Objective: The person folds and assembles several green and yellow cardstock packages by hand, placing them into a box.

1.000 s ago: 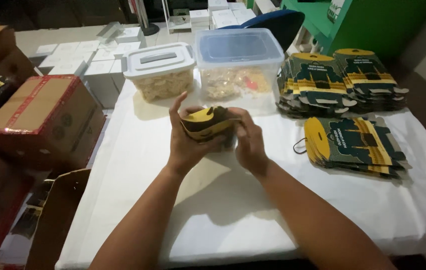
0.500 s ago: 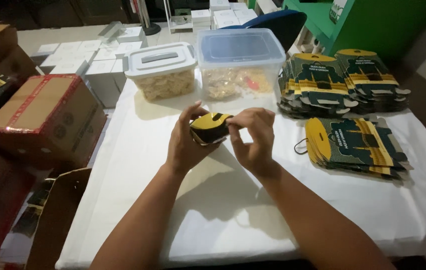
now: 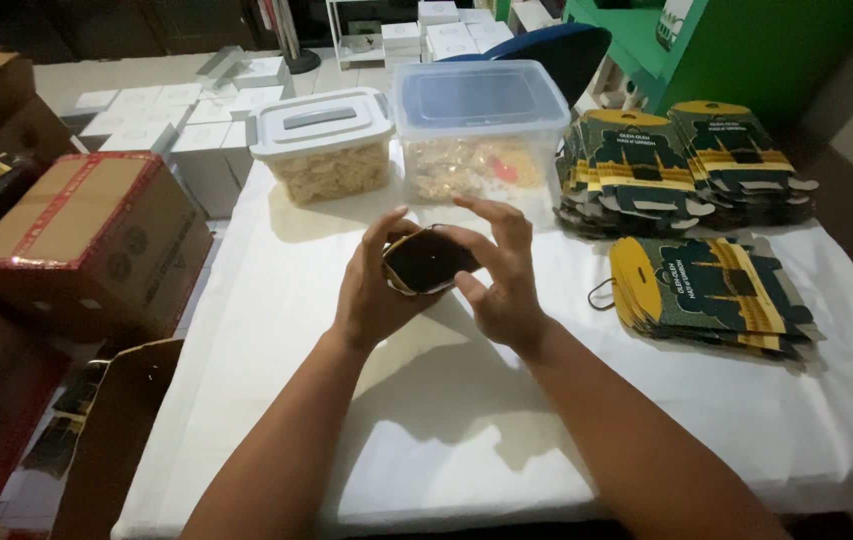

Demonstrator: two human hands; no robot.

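Over the white-clothed table (image 3: pixel 426 440), both my hands hold a small dark green and yellow cardboard gift box (image 3: pixel 426 262). My left hand (image 3: pixel 371 290) cups it from the left and below. From the right, my right hand (image 3: pixel 501 275) grips it with thumb and fingers spread over its top. The box's dark inside or underside faces me.
Two lidded clear plastic tubs, one with a grey lid (image 3: pixel 321 145) and one larger (image 3: pixel 481 130), stand at the back. Stacks of flat box blanks lie at the right (image 3: pixel 711 290) and back right (image 3: pixel 686 165). Brown cartons (image 3: pixel 81 240) sit left of the table.
The box has turned in my hands: its yellow patterned face showed before, now a dark side faces me. My right hand moved from the box's flap to gripping its right side.
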